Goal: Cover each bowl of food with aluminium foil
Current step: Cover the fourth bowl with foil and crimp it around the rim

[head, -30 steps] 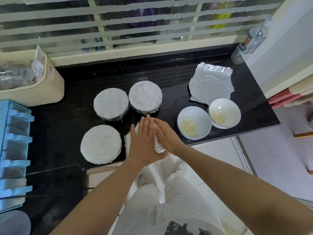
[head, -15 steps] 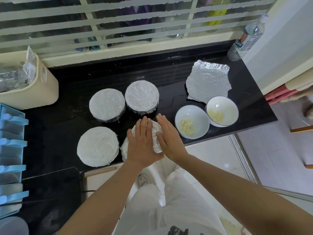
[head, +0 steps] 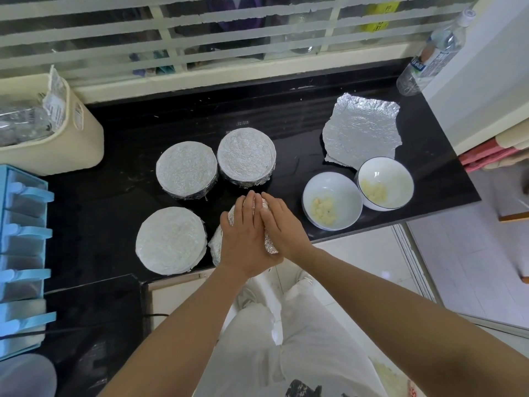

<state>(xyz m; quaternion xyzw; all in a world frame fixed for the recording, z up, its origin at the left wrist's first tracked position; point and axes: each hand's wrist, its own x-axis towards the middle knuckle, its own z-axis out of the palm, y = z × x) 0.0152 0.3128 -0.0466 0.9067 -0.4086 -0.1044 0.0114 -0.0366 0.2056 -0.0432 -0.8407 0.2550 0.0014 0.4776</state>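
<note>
Since half a second ago: hands drawn closer together, gap between them nearly gone. Left hand [head: 243, 239] and right hand [head: 282, 227] lie side by side, fingers straight, palms pressing flat on the foil-wrapped bowl [head: 216, 247] at centre frame, near the counter [head: 286, 116] front edge. Bowl mostly hidden; only crinkled foil shows at its left side and below the right palm. Thumbs not clear. Three covered bowls [head: 186, 173] sit left and above. Two open bowls [head: 332, 200] at right touch each other, pale food inside, kind unclear. Loose foil sheet [head: 362, 130] lies flat above them. Water bottle [head: 432, 58] upper right.
</note>
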